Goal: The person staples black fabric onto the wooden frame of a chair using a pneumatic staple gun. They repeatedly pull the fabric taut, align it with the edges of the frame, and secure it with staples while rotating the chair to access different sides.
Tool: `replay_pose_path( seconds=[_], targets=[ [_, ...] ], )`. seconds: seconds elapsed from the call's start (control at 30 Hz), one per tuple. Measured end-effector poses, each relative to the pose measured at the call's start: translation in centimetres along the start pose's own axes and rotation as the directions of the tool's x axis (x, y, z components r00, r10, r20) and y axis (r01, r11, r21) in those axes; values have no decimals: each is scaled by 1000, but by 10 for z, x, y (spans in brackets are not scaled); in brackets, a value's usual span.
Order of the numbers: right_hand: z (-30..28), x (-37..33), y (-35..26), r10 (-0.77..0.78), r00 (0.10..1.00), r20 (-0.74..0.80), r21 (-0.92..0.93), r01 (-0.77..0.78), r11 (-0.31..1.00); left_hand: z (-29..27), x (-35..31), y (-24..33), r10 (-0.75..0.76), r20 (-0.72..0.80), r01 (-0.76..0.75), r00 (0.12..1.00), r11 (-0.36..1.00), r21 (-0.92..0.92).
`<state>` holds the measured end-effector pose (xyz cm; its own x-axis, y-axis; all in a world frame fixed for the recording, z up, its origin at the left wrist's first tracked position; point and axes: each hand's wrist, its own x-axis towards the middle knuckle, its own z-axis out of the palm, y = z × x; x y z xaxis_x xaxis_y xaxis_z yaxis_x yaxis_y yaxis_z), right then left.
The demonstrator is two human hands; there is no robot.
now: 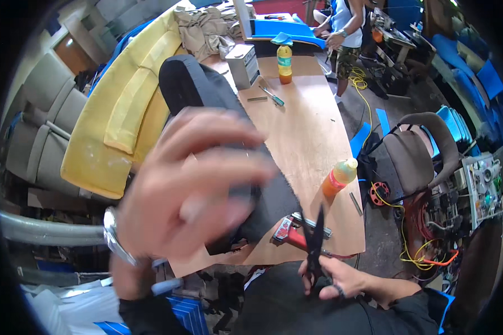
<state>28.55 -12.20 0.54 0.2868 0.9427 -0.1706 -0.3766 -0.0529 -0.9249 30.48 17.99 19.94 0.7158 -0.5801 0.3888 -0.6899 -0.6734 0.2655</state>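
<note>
My right hand [341, 279] holds black scissors [314, 245] near the table's front edge, blades pointing up and slightly parted. Raised close in front of me, my left hand [195, 184] is smeared by motion. Its fingers look bent, but whether anything is between them cannot be made out. Behind that hand lies a dark grey fabric-covered piece [282, 204] on the wooden table [313, 128], partly hidden by it. A red and silver staple gun [290, 234] rests just beyond the scissors.
Bottles of orange liquid stand on the table, one near [339, 177] and one far [285, 64]. A screwdriver [274, 97] lies beside a metal can [243, 66]. Yellow foam [117, 117] leans left. Another person [343, 33] stands at the far end. A chair [413, 156] is right.
</note>
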Motion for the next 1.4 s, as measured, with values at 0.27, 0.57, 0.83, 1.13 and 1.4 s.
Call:
replay_pose_path(
  seconds=[0.27,0.57,0.83,1.13,1.4],
  targets=[
    [87,0,-24,101,976,-191,-256,-149,955,60,128,-34,-167,891,-4,421,983,186],
    [163,56,-48,96,810,-578,-65,-163,984,92,140,-55,172,960,-229,222,966,-121],
    [165,82,-71,141,758,-637,75,-121,990,106,162,-33,204,966,-367,159,921,-134],
    [121,80,-98,312,766,-562,99,-313,945,120,176,-39,263,962,-314,77,922,-227],
    [84,78,-118,168,838,-519,70,-154,986,133,185,-52,268,958,-335,104,916,-220]
  ],
)
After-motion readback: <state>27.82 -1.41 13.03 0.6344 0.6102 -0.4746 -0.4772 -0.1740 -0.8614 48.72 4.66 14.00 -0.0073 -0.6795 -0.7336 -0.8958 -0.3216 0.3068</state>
